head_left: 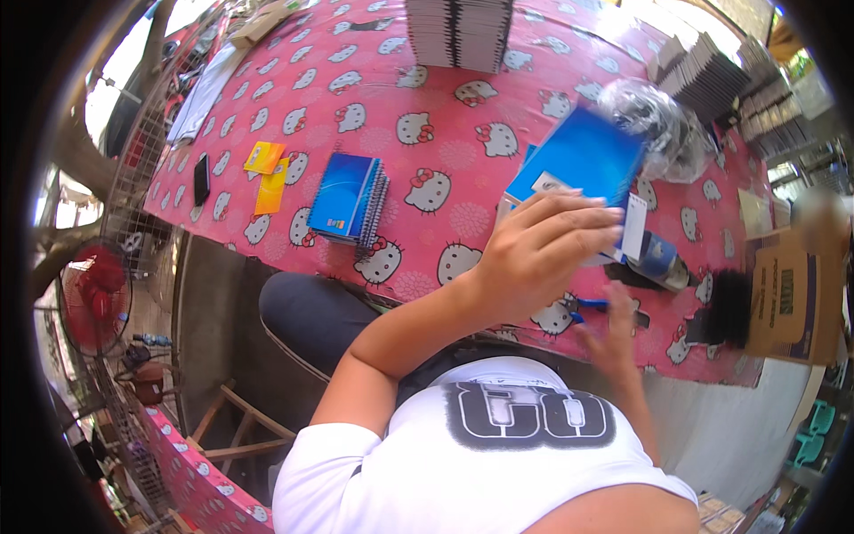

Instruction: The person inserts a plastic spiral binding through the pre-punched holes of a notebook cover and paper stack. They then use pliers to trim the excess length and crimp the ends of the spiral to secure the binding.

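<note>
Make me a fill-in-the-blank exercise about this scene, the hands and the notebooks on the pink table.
1. The left hand grips a spiral notebook whose cover is ____.
2. The small pile of blue notebooks lies on the person's ____ side of the held one.
3. The tablecloth is pink with a pattern of white ____ faces.
4. The right hand is at the near ____ of the table.

Missing words: blue; left; cat; edge
</note>
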{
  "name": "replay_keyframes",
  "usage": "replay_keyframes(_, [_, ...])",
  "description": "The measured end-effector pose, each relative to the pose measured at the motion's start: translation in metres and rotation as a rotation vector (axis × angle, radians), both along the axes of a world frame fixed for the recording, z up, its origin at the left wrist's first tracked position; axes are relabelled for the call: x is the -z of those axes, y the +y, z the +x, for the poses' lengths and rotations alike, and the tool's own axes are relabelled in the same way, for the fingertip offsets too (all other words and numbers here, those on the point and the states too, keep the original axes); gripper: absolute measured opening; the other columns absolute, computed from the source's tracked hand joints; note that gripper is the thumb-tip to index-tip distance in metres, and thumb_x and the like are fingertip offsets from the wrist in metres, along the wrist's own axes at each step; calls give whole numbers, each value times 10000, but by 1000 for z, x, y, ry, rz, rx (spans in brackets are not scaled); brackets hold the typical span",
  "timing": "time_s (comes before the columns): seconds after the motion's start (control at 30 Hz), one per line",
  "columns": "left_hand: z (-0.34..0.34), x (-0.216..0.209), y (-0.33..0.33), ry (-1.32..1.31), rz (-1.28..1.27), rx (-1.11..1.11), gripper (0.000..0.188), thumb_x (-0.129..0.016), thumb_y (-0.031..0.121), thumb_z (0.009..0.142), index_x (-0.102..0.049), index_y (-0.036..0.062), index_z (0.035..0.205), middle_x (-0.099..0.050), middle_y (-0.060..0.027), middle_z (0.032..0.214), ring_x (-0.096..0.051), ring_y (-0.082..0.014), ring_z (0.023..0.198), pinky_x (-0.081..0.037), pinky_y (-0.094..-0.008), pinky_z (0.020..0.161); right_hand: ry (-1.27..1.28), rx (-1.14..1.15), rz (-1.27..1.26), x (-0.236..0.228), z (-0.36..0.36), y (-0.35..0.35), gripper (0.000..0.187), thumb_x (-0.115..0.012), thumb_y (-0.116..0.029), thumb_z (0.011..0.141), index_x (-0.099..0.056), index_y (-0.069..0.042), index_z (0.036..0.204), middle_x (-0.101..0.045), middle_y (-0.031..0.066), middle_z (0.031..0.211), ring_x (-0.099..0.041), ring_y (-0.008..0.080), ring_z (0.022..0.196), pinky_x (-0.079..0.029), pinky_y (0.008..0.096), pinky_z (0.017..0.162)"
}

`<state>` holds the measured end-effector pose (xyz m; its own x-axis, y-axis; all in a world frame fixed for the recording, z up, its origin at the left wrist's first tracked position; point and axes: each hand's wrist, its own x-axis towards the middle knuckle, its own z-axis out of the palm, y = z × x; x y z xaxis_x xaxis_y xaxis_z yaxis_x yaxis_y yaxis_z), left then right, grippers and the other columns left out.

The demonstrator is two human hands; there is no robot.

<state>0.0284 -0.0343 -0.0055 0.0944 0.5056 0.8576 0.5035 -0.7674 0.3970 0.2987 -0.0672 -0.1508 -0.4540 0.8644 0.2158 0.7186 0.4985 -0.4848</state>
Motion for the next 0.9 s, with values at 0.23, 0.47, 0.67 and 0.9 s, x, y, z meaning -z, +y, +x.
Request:
replay_keyframes(0.23, [17,48,-3,-274,-131,-21,261,-779,-76,705,-663,-19,932,-676,-156,1046,-685,-240,917,-571,-325,779,160,84,-91,5,-4,-11,458,-700,-147,824,-559,-44,1247,-584,147,1049,-549,309,989,-419,434,905])
replay_keyframes(0.47, [21,43,-8,-205,-49,-30,224,-760,-117,704,-658,-39,888,-677,-162,1015,-687,-246,899,-575,-313,751,376,7,189,-130,-71,3,425,-732,-127,797,-598,-30,1189,-590,149,1046,-598,291,926,-486,373,791])
replay_keyframes(0.67, [6,42,-10,-151,59,64,200,-740,-107,700,-654,-76,878,-665,-171,998,-650,-273,817,-519,-345,698,776,-100,-455,-115,-75,3,381,-682,-160,870,-580,0,1201,-641,144,1010,-641,244,866,-519,321,747])
replay_keyframes(0.9, [-89,-1,-34,-568,-76,-434,189,-701,7,831,-666,40,1014,-686,-93,1016,-652,-192,836,-528,-265,704,185,18,12,0,-46,1,451,-721,-197,828,-590,-35,1228,-595,144,1172,-560,306,1098,-445,374,931])
